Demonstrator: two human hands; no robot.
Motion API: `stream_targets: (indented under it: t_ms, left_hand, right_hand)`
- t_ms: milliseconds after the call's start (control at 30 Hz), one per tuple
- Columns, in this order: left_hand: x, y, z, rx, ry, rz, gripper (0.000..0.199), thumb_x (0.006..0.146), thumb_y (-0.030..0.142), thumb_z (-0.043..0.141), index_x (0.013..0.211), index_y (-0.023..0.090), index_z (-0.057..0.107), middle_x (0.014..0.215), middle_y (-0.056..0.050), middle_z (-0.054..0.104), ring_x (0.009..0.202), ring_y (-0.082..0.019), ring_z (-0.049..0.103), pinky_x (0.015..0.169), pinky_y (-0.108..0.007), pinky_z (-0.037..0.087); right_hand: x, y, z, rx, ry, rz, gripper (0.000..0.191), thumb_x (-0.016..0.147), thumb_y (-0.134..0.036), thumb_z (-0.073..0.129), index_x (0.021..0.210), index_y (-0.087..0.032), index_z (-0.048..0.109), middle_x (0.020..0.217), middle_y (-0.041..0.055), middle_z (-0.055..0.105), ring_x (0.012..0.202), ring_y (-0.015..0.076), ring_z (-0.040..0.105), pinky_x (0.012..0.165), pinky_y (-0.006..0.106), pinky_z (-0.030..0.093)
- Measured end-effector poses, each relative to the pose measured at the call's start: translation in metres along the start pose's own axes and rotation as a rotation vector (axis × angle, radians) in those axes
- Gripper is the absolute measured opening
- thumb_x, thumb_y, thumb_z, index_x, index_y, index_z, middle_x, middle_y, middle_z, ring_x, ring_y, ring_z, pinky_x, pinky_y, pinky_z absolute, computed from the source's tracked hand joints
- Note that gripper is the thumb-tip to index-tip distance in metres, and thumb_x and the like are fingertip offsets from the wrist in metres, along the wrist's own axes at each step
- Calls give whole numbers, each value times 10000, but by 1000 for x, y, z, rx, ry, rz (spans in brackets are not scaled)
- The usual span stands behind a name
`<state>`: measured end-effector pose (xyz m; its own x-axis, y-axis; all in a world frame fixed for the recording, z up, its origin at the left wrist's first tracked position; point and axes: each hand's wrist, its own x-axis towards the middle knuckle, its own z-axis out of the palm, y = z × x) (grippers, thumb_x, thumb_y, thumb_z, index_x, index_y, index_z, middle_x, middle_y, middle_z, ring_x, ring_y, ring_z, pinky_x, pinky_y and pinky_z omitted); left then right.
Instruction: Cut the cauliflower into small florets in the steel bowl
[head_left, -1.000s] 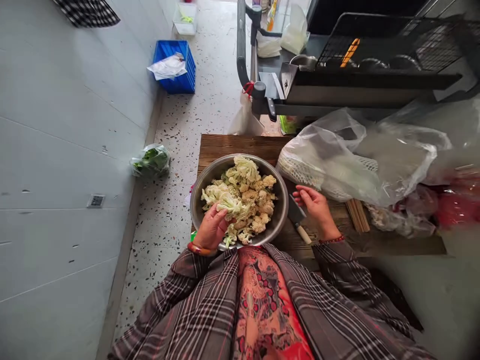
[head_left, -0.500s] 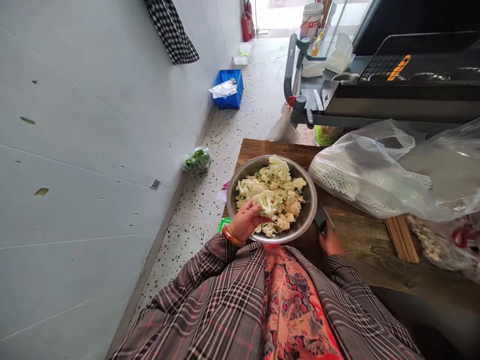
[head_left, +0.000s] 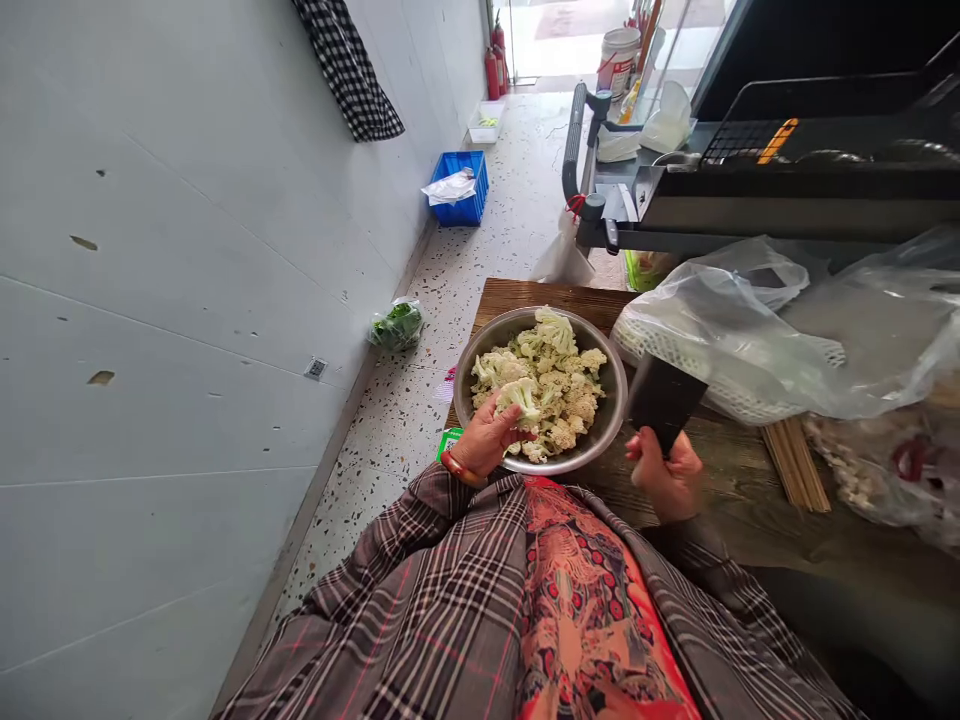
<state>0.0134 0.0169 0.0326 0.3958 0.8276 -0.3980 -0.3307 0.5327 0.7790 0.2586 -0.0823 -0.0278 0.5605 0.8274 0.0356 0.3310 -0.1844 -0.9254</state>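
Note:
My left hand [head_left: 484,437] pinches a pale cauliflower floret [head_left: 519,400] over the near left part of a steel bowl [head_left: 616,420]. More cauliflower pieces [head_left: 574,395] fill the bowl, which sits on a dark wooden table [head_left: 559,292]. To the right of the bowl, my right hand [head_left: 667,475] is closed round what looks like a cleaver [head_left: 667,400]. Its dark, broad blade is raised and slightly blurred, and the handle is hidden in my fist.
Right of the bowl lie clear plastic bags [head_left: 720,310], wooden strips [head_left: 795,465] and another filled bag [head_left: 870,460]. A grey cart [head_left: 645,235] stands beyond the table. Along the left wall are bagged greens [head_left: 397,325] and a blue crate [head_left: 469,210] on the floor.
My right hand has lifted the cleaver from low beside the bowl, turning its broad dark face into view. The left hand keeps its floret, shifted slightly left.

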Motion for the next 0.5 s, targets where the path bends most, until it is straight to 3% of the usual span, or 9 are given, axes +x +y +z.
stream_targets:
  t_ms: [100, 200, 300, 500]
  left_hand:
    - [-2, 1, 3, 20, -26, -2, 598, 761, 358, 725, 1301, 222, 508, 1241, -109, 592, 916, -185, 644, 661, -263, 560]
    - [-5, 0, 1, 71, -46, 17, 579, 745, 322, 740, 1273, 217, 525, 1223, -100, 600, 933, -189, 638, 683, -261, 549]
    - [-6, -4, -4, 142, -48, 58, 534, 734, 319, 748, 1219, 192, 563, 1141, -88, 636, 942, -186, 627, 748, -278, 539]
    - [-2, -9, -7, 225, -53, 104, 501, 695, 272, 771, 1159, 176, 611, 1080, -85, 674, 1000, -210, 618, 933, -356, 475]
  right_hand:
    - [-1, -45, 13, -51, -120, -338, 209, 873, -348, 561, 879, -192, 701, 951, 84, 687, 813, 192, 658, 764, 331, 540]
    - [-5, -64, 22, -48, -278, -552, 272, 896, -234, 513, 1124, -243, 660, 1079, 79, 678, 993, 203, 646, 881, 353, 532]
    - [-7, -66, 25, -74, -400, -655, 427, 881, -187, 507, 1295, -273, 563, 1165, 72, 651, 1061, 204, 628, 925, 364, 528]
    - [-6, -69, 23, -241, -529, -730, 520, 867, -153, 510, 1374, -267, 502, 1165, 76, 635, 1038, 200, 619, 897, 334, 545]
